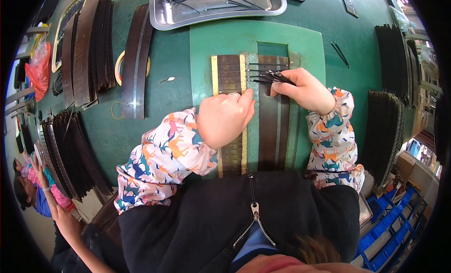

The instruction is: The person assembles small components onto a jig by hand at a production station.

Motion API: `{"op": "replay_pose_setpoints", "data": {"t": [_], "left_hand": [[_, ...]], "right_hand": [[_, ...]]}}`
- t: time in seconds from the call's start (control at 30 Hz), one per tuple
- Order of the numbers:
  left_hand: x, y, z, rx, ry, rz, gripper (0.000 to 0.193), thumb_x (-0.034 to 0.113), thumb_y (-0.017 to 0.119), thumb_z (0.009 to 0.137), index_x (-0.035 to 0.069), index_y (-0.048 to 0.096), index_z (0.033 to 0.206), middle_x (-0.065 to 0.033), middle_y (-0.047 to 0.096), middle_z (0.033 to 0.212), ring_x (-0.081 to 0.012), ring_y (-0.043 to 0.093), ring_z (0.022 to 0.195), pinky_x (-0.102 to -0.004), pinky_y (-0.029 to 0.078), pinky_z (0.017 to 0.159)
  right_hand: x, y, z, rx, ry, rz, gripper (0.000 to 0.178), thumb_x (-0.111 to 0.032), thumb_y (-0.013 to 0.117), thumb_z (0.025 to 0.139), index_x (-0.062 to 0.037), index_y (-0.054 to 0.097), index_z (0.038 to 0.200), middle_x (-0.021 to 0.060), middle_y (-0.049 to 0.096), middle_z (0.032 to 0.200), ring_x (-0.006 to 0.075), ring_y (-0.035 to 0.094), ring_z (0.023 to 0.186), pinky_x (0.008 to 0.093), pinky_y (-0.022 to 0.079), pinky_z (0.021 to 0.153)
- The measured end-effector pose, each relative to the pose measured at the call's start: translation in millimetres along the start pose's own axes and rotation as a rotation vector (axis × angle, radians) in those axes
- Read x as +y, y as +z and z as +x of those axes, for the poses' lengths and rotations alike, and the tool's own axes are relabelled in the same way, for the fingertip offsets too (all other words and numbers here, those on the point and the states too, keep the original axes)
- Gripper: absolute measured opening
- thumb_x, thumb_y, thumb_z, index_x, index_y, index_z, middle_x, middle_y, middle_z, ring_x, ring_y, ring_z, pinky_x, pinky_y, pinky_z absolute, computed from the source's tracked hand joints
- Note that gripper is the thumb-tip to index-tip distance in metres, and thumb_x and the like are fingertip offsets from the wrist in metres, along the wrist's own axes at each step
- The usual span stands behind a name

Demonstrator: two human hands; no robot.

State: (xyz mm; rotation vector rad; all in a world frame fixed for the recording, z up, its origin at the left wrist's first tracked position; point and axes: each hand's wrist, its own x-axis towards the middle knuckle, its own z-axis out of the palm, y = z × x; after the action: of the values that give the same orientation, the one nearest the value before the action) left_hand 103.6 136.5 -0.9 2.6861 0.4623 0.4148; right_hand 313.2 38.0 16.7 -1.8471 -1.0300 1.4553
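Observation:
In my right hand is a bunch of thin black wire-like pieces with silvery tips, pinched between thumb and fingers. Several such pieces lie side by side across the gap between two long brown strips, their ends at a yellow notched edge. My left hand is closed, its fingertips pressed together at that edge just below the laid pieces; what they grip is hidden. The left brown strip runs under this hand. The right brown strip, with a pale line along it, lies beneath the bunch. Both strips rest on a light green board.
A metal tray with more black pieces stands beyond the board. Stacks of dark strips line the left side, others the right. Loose pieces lie right of the board. A co-worker's arm shows at lower left.

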Motion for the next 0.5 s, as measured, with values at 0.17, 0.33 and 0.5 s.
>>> {"op": "replay_pose_setpoints", "data": {"t": [0.17, 0.33, 0.5], "left_hand": [[0.2, -0.3, 0.9, 0.004, 0.005, 0.004, 0.019, 0.019, 0.070, 0.079, 0.009, 0.068, 0.095, -0.0051, 0.061, 0.062, -0.0227, 0.062, 0.052, -0.0336, 0.049, 0.046], [0.8, 0.6, 1.2, 0.010, 0.003, 0.030, 0.022, 0.020, 0.070, 0.080, 0.010, 0.068, 0.100, -0.0046, 0.061, 0.061, -0.0224, 0.062, 0.052, -0.0334, 0.049, 0.046], [4.1, 3.3, 3.2, -0.017, -0.024, 0.088, 0.026, 0.020, 0.069, 0.080, 0.010, 0.068, 0.104, -0.0039, 0.060, 0.060, -0.0218, 0.062, 0.052, -0.0331, 0.049, 0.046]], "right_hand": [[-0.9, -6.2, 4.3, -0.087, 0.096, -0.058, 0.022, -0.016, 0.057, 0.091, 0.0016, 0.067, 0.084, -0.0006, 0.063, 0.075, 0.0075, 0.053, 0.073, 0.0239, 0.043, 0.070], [1.7, -6.4, 8.0, -0.051, 0.020, -0.066, 0.026, -0.022, 0.058, 0.087, -0.0006, 0.069, 0.078, 0.0001, 0.050, 0.055, 0.0097, 0.043, 0.054, 0.0276, 0.035, 0.052], [-4.4, -5.5, 7.0, -0.062, 0.046, -0.093, 0.023, -0.020, 0.058, 0.090, 0.0018, 0.065, 0.085, 0.0019, 0.058, 0.069, 0.0094, 0.048, 0.064, 0.0266, 0.040, 0.062]]}}
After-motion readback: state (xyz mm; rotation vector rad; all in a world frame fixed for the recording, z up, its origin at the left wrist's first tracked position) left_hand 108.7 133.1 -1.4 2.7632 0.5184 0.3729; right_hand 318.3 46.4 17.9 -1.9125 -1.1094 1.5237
